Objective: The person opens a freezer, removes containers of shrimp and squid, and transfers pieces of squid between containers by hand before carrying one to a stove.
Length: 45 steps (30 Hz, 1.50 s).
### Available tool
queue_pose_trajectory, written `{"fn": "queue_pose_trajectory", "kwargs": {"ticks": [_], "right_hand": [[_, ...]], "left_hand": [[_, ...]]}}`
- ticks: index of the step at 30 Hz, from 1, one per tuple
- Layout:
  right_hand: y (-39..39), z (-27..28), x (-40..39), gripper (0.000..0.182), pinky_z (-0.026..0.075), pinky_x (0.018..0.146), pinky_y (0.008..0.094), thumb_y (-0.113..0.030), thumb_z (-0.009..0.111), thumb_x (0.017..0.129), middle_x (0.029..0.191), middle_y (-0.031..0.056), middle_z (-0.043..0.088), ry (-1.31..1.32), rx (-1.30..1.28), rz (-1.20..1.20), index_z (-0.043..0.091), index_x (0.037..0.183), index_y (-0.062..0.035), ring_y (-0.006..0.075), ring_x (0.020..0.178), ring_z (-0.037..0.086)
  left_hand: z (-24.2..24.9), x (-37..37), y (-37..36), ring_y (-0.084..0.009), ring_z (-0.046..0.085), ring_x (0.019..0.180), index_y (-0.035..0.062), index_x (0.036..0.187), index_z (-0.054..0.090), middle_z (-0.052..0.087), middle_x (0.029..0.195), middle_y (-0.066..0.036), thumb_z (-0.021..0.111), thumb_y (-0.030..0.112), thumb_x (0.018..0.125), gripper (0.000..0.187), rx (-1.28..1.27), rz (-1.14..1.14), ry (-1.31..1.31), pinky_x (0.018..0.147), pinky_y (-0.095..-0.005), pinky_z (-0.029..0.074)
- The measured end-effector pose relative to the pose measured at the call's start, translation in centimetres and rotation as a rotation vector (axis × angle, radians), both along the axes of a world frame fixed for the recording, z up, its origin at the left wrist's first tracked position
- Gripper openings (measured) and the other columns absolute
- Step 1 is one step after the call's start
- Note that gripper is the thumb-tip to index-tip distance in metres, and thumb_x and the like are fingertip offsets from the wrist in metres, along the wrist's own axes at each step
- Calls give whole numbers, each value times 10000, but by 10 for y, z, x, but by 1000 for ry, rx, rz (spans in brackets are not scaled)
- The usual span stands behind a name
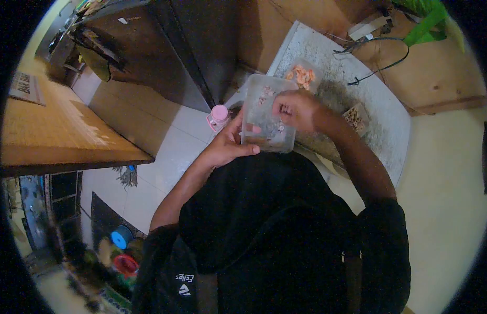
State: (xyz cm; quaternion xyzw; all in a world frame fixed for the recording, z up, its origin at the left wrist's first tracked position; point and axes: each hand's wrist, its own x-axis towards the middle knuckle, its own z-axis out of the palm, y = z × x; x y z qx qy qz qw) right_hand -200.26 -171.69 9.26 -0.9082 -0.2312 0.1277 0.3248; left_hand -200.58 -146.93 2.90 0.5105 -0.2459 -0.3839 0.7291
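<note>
A clear plastic container point(259, 120) with a few small pale and pinkish pieces on its bottom is held up in front of me. My left hand point(230, 144) grips its near left side, the thumb lying over the rim. Over the container's right part is my right hand point(298, 111), its fingers curled together and slightly blurred; what they hold, if anything, is hidden. Just beyond stands a second clear tub point(305, 76) of orange-pink pieces. Right of my right forearm, a small container of light brown ring-like pieces point(354, 118) rests on the worn white table point(377, 91).
A pink-lidded jug point(219, 115) stands on the tiled floor left of the container. Black cable point(379, 39) and a green leaf-like item point(429, 26) lie at the table's far side. A dark cabinet point(194, 47) rises at the back left, a wooden panel point(70, 120) at the left.
</note>
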Motion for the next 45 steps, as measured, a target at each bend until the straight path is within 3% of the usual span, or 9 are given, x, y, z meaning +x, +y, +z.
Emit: {"fn": "queue_pose_trajectory", "kwargs": {"ticks": [4, 7, 16, 28, 35, 38, 40, 44, 45], "right_hand": [[-7, 5, 29, 177, 494, 730, 278, 33, 604, 764, 882, 70, 623, -28, 215, -71, 597, 935, -13, 142, 809, 597], [-5, 6, 51, 214, 498, 751, 280, 47, 595, 763, 908, 68, 615, 28, 340, -65, 595, 975, 15, 141, 831, 591], [2, 26, 64, 218, 501, 786, 262, 36, 613, 791, 931, 80, 602, 222, 309, -213, 589, 1007, 24, 126, 876, 599], [6, 24, 69, 282, 496, 784, 256, 30, 620, 762, 969, 69, 615, 168, 336, -31, 591, 1042, 13, 123, 896, 591], [8, 35, 65, 236, 502, 784, 281, -2, 608, 786, 977, 63, 620, 232, 408, -75, 607, 1023, -3, 126, 889, 597], [-2, 48, 49, 179, 497, 778, 298, -20, 580, 797, 917, 83, 630, 60, 169, -130, 628, 969, -19, 155, 856, 606], [-2, 56, 33, 151, 479, 808, 355, -49, 582, 779, 851, 102, 639, -89, -235, 8, 650, 913, -35, 219, 883, 607], [7, 26, 4, 141, 433, 848, 409, -110, 613, 729, 799, 96, 645, -150, -480, 66, 666, 855, -75, 260, 916, 592], [14, 17, 1, 125, 414, 844, 416, -149, 627, 710, 795, 80, 647, -167, -662, 132, 666, 817, -97, 250, 915, 589]], "left_hand": [[0, -1, -2, -213, 550, 1065, 196, 1486, 52, 445, 1182, -109, 679, -60, 752, 999, -19, 6, 29, 915, -323, 458], [1, -1, -1, -213, 555, 1056, 196, 1486, 52, 451, 1177, -113, 684, -51, 751, 1001, 12, 2, 22, 915, -323, 457], [6, -1, -1, -194, 550, 1038, 176, 1485, 65, 440, 1182, -113, 677, -54, 748, 985, 33, -3, -12, 910, -318, 458], [1, -2, -1, -175, 544, 1025, 177, 1487, 57, 455, 1167, -106, 675, -41, 757, 981, 11, 2, 10, 896, -300, 456], [6, -3, -1, -168, 546, 1009, 178, 1486, 61, 454, 1164, -101, 684, -39, 749, 990, -5, 14, 45, 897, -300, 456], [6, -2, 0, -163, 521, 1032, 177, 1486, 78, 452, 1161, -95, 685, -47, 744, 984, 2, 27, -21, 900, -299, 455], [7, -2, 0, -158, 482, 1070, 175, 1485, 90, 448, 1159, -91, 686, -49, 742, 978, 22, 9, 26, 905, -297, 451], [6, -3, 0, -156, 478, 1074, 176, 1485, 90, 447, 1160, -87, 683, -54, 743, 977, 10, 30, -6, 908, -300, 450], [8, -4, -1, -154, 492, 1059, 177, 1485, 87, 447, 1162, -87, 681, -56, 745, 977, 4, 22, -5, 907, -301, 451]]}}
